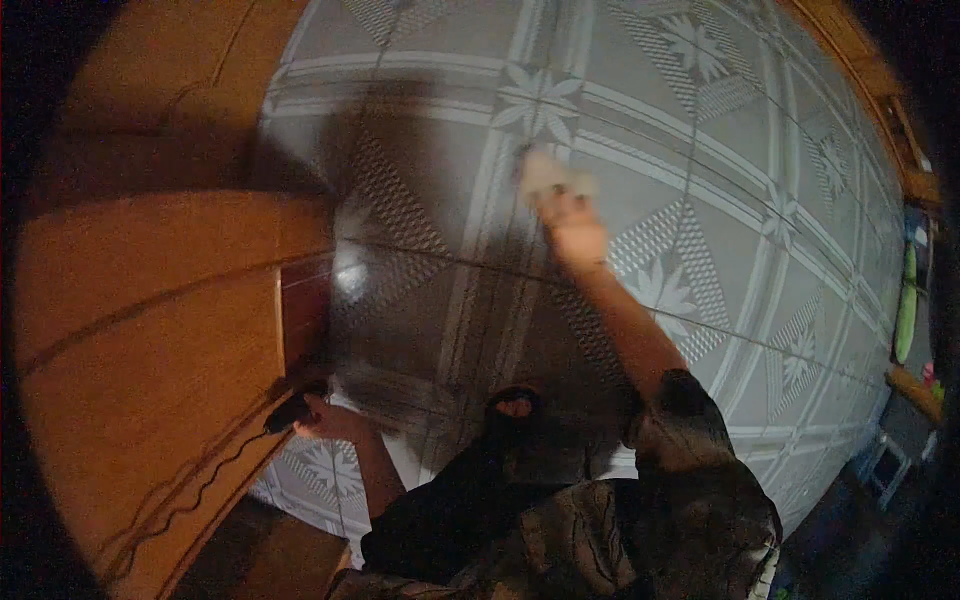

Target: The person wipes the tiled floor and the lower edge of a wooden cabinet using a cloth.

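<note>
My right hand reaches forward over the patterned tile floor. It is blurred, with its fingers closed on a pale wad that looks like a cloth or sponge. At the lower left, my left hand grips a small black object beside the wooden furniture. A thin wavy cord trails from that object along the wood; what the object is, I cannot tell. Below and between my arms, a foot in dark footwear rests on the tiles.
Wooden furniture with an orange-brown front fills the left side, its edge close to my left hand. A dark shadow covers the tiles in the middle. At the far right stand a long green object and a grey stool-like item.
</note>
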Motion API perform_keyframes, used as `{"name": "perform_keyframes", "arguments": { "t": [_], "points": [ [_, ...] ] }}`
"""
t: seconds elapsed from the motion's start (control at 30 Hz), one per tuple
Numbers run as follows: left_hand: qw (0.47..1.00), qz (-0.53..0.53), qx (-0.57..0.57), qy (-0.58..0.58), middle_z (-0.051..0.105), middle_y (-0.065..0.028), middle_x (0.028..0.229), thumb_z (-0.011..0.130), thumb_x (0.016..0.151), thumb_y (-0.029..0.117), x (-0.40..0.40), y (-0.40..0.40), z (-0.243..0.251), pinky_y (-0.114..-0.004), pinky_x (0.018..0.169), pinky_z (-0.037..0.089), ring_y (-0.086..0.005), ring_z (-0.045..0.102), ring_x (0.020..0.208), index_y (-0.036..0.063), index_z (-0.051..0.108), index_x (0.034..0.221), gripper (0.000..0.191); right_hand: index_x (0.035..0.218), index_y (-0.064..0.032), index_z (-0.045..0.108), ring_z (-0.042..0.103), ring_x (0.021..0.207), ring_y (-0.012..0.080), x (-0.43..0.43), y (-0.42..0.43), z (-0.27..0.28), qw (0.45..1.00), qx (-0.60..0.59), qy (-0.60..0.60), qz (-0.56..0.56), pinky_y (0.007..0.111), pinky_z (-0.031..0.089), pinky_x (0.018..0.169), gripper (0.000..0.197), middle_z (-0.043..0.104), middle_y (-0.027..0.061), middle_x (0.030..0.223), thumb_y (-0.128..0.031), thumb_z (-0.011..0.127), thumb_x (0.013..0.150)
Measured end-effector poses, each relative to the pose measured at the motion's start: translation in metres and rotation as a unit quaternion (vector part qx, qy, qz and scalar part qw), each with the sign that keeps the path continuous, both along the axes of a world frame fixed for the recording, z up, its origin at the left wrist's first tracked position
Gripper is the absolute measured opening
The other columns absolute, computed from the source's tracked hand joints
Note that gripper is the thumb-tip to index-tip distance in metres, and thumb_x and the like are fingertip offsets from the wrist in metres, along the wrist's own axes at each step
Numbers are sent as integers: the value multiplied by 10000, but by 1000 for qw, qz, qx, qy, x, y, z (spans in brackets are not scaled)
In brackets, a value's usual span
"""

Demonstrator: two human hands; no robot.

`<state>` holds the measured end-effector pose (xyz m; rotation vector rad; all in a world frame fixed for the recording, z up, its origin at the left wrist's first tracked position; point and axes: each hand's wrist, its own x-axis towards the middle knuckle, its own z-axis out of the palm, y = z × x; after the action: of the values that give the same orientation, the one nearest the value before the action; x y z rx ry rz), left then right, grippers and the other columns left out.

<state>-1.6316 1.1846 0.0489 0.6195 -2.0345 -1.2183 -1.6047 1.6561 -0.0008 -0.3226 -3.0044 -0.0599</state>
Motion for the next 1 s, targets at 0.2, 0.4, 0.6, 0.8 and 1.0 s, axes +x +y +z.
{"name": "perform_keyframes", "arguments": {
  "t": [0.2, 0.4, 0.6, 0.8, 1.0],
  "points": [
    [994, 27, -88, -61, 465, -160, 999, 639, 881, 290, -9, 15, 14, -381, 723, 471, -230, 494, 854, -56, 431, 1085, 452, 1335, -265, 434, 521, 1040, 385, 134, 194, 19, 951, 25, 31, -307, 469, 456, 843, 607, 489, 174, 1203, -28, 455, 777],
    [998, 8, -60, -34, 435, -127, 952, 628, 881, 345, 10, -73, -31, -360, 675, 456, -230, 472, 840, -55, 403, 1157, 536, 1228, -99, 486, 543, 944, 289, 73, 87, 47, 944, -170, 235, -158, 401, 470, 783, 414, 552, 175, 1001, -86, 511, 815],
    [982, -135, -57, -121, 440, -127, 1053, 600, 877, 259, 41, 41, -15, -355, 778, 430, -224, 457, 952, -25, 405, 1197, 470, 1270, -62, 445, 402, 1190, 345, -39, -99, 8, 917, -347, -14, 196, 505, 328, 999, 381, 453, 176, 1277, -220, 388, 929],
    [924, -335, 0, -187, 445, -127, 1155, 572, 873, 173, 54, 147, -4, -350, 881, 403, -219, 442, 1064, 5, 407, 1237, 433, 1108, -133, 567, 518, 1060, 300, -40, 22, -96, 788, -580, 203, 20, 398, 460, 884, 326, 536, 159, 1137, -69, 515, 792],
    [884, -418, 36, -209, 466, -136, 1193, 525, 846, 67, 33, 181, 26, -364, 888, 423, -240, 462, 1098, 9, 424, 1235, 406, 1115, -119, 603, 606, 978, 329, 159, 232, 124, 938, -11, -126, -323, 447, 496, 792, 282, 594, 162, 1136, -209, 481, 877]
  ]
}}
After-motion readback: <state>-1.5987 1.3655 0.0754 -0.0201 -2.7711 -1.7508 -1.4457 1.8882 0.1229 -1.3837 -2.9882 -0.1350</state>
